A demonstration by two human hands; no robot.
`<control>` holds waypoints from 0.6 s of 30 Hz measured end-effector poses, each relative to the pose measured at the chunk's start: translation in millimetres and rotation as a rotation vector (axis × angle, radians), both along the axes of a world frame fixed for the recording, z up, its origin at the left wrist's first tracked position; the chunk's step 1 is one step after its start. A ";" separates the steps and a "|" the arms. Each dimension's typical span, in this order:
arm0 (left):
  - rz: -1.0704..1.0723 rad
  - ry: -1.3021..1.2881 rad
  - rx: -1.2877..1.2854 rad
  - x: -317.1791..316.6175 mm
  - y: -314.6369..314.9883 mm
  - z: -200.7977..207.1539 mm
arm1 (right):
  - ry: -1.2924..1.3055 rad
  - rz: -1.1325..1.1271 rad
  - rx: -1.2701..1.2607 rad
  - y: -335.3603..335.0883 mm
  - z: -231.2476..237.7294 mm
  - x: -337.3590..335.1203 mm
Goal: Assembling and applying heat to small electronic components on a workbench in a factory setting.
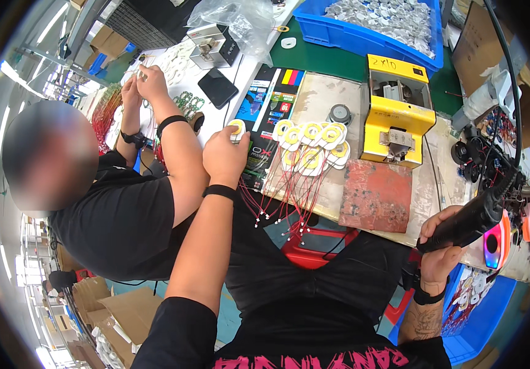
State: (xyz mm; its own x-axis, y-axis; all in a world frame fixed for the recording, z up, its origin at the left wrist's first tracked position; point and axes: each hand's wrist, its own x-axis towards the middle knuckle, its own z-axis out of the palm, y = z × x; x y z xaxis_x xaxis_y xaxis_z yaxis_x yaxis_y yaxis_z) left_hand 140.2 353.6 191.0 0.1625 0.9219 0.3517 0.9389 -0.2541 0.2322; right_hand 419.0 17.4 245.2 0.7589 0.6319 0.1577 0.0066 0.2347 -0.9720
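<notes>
My left hand (223, 161) is closed, pinching a flat white oval part with a yellow ring (236, 128) over the printed mat (259, 154). Just right of it lies a cluster of similar white parts (311, 140), their red wires (295, 200) hanging over the bench's near edge. My right hand (438, 261) is wrapped round a thick black cylindrical tool (469, 222) at the right, from which a black cable (514, 147) runs upward. I cannot tell the tool's exact kind. Below it stands a lit, multicoloured oval device (493, 246).
A yellow fixture (375, 138) stands on the bench behind a worn red plate (375, 195). A blue bin (363, 42) of white parts is at the back; another blue bin (492, 313) sits low right. On the left, a co-worker's hands (145, 85) work near a phone (217, 88).
</notes>
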 end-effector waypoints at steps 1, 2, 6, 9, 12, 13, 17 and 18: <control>0.001 -0.001 0.004 1.8 -0.8 -1.8 | -0.001 0.001 0.004 -1.4 -0.3 0.7; 0.009 -0.001 -0.006 3.3 -1.6 -3.3 | -0.002 0.012 -0.002 -2.6 -0.6 1.5; 0.007 0.001 -0.005 0.6 2.2 -7.1 | -0.017 0.068 0.009 -2.1 -3.8 1.4; -0.011 -0.007 -0.041 8.9 2.4 -2.7 | -0.072 0.071 0.038 1.5 -4.4 -4.3; -0.198 -0.136 -0.152 17.5 -10.5 1.9 | -0.057 0.044 0.036 0.5 -4.0 -6.2; -0.293 -0.145 -0.117 16.2 -15.0 0.9 | -0.057 0.039 0.034 -0.7 -4.1 -4.9; -0.326 -0.233 -0.062 17.9 -28.0 -4.0 | -0.040 0.054 0.010 -1.3 -2.4 -0.6; -0.310 -0.272 -0.037 18.1 -29.1 -4.2 | -0.065 0.059 0.014 -1.0 -1.8 -0.7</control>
State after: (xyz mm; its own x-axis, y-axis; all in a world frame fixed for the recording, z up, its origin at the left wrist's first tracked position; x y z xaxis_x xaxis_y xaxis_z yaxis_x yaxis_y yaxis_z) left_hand 158.2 324.5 186.9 0.3400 0.8569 0.3875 0.7222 -0.5018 0.4760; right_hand 418.3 16.4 243.4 0.7082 0.6725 0.2149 0.0557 0.2502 -0.9666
